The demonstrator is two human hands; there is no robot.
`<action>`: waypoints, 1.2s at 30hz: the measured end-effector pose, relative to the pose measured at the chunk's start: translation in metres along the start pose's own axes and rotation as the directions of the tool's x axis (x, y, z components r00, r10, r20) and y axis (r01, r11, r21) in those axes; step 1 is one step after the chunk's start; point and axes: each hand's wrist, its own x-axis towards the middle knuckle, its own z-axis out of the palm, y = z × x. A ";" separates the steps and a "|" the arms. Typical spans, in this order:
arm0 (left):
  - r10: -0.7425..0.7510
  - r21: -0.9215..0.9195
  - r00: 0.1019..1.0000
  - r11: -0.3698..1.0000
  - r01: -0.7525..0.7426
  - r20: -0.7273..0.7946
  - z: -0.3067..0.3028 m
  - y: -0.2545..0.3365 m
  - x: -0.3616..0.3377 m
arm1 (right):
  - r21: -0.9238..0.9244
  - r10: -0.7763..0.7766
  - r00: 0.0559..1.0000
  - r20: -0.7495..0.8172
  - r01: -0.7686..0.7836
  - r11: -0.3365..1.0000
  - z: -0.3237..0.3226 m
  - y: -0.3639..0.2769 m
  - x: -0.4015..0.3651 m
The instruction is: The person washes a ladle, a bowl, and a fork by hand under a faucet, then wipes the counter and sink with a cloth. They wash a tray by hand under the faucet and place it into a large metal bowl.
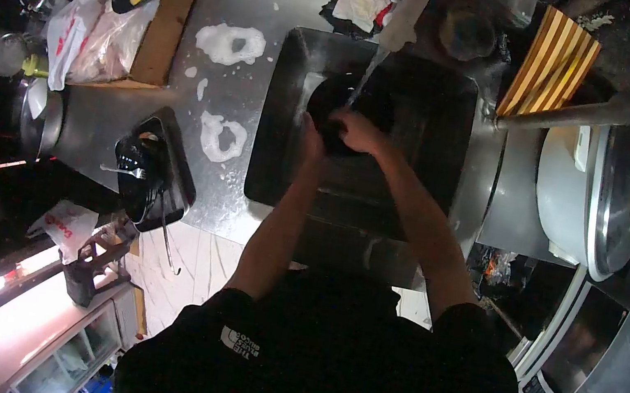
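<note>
A black round dish [376, 103], bowl or pan, is in the dark sink [436, 192], under running water [366, 74] from the faucet [402, 24]. At the near left edge of the dish, my left hand [313, 139] grips its rim; some of the fingers are hidden. My right hand [361, 133] is over the inside of the dish, beside the water stream, with its fingers curled together. Whatever sits in those fingers is too dark and small to make out.
Soap suds [221, 137] lie on the steel counter [243, 5] left of the sink. Beyond are a black tray [178, 207] with utensils and a cardboard box [166, 38] with plastic bags. Cloths [361, 7] lie behind the sink; a striped board [549, 65] and white cooker [569, 197] stand right.
</note>
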 end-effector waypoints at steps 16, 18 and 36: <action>-0.029 -0.134 0.985 0.990 0.053 0.171 0.004 -0.019 0.003 | 0.335 0.404 0.899 -0.171 -0.333 0.881 0.017 0.001 0.015; -0.053 -0.087 0.995 0.994 0.061 0.089 0.008 -0.018 0.000 | -0.319 0.424 0.902 -0.075 -0.425 0.847 -0.001 -0.021 0.005; 0.580 0.540 0.783 0.595 -0.596 0.225 0.011 0.041 -0.051 | 0.687 0.646 0.365 -0.670 -0.024 0.726 -0.121 0.003 0.089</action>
